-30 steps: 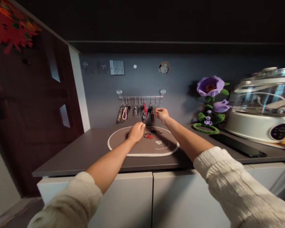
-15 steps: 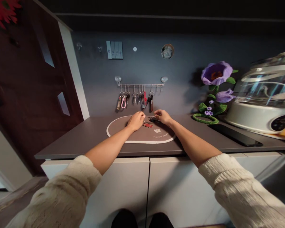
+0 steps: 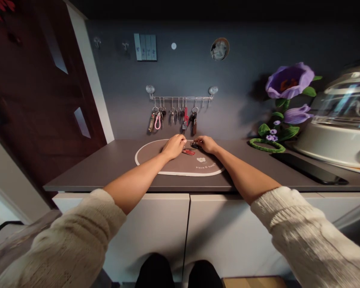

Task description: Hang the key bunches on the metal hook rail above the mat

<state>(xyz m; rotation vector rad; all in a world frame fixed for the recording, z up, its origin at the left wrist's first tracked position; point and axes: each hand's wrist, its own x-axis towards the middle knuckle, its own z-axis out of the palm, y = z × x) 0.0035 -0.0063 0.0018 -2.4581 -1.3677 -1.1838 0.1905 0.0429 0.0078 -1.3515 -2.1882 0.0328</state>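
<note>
On a brown oval mat (image 3: 150, 160) with a white border lie some keys between my two hands. My left hand (image 3: 174, 146) rests over the mat with its fingers curled together; what they hold, if anything, is hidden under them. By its fingertips lies a red tag (image 3: 189, 152) beside a silver key. My right hand (image 3: 207, 144) has its fingers closed at a dark key bunch (image 3: 194, 145) with a metal ring, palm down on the mat's far right side. Above both hands, several key sets (image 3: 184, 120) hang from a clear hook rail (image 3: 181, 98) on the wall.
A purple fabric flower (image 3: 289, 82) with a green ring base stands at right. In front of it lies a black phone (image 3: 309, 168), next to a white appliance (image 3: 333, 142) with a clear top. White cabinet doors (image 3: 150, 228) are below the counter (image 3: 90, 172); a dark door (image 3: 33, 100) is left.
The view has tilted down and shifted slightly left. My right hand has lowered toward the mat, its fingers now at the dark keys. My left hand stays nearly in place by the red tag.
</note>
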